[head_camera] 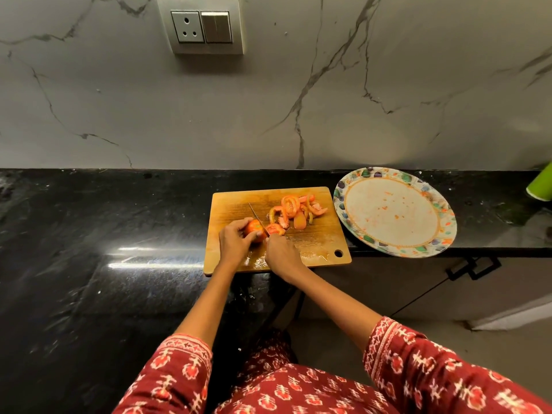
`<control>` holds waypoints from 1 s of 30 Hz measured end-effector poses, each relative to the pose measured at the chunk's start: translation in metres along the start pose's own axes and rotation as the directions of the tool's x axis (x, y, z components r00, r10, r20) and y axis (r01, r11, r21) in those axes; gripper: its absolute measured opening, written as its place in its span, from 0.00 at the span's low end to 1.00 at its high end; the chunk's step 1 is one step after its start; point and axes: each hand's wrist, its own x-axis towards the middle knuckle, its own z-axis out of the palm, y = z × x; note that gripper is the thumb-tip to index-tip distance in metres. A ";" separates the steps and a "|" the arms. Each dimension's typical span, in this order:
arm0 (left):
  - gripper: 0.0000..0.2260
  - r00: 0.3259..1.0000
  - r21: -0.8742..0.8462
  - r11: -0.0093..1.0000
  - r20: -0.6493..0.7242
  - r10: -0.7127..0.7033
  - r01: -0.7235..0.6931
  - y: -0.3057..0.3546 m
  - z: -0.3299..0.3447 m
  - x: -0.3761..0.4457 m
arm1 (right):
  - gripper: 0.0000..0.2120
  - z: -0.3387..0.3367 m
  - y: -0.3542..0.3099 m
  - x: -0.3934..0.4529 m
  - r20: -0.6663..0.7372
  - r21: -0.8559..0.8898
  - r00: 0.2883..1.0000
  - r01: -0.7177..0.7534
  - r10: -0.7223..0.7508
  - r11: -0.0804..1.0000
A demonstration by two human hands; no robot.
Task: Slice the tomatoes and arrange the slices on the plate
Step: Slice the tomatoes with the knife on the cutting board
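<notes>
Head cam, looking down, close.

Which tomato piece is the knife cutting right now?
The uncut chunk of tomato that the left hand holds; the knife, in the right hand, cuts it. The pile of slices lies loose farther back.

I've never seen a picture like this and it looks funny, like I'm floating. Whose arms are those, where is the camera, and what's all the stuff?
There is no machine here, just a person cooking. The camera sits on their head and looks down, so you see their own arms reaching out. The left hand holds a tomato steady on a wooden cutting board. The right hand grips a knife that is cutting into it. Finished tomato slices are piled on the far part of the board. To the right, a flowery plate holds only juice smears, no slices. Everything rests on a shiny black counter.
</notes>
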 end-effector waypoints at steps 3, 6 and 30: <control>0.17 0.999 -0.020 0.999 0.009 0.043 -0.043 0.001 0.003 -0.002 | 0.08 -0.001 -0.002 0.014 0.056 0.024 0.998 -0.021 0.020 0.999; 0.17 0.999 -0.028 0.999 -0.016 0.032 -0.032 -0.005 0.000 -0.002 | 0.10 0.001 0.001 0.013 0.082 0.062 0.997 0.011 -0.016 0.998; 0.18 0.998 -0.099 0.994 0.034 -0.047 0.050 -0.016 -0.004 0.006 | 0.11 0.008 -0.002 0.016 0.162 -0.031 0.987 0.013 -0.007 0.999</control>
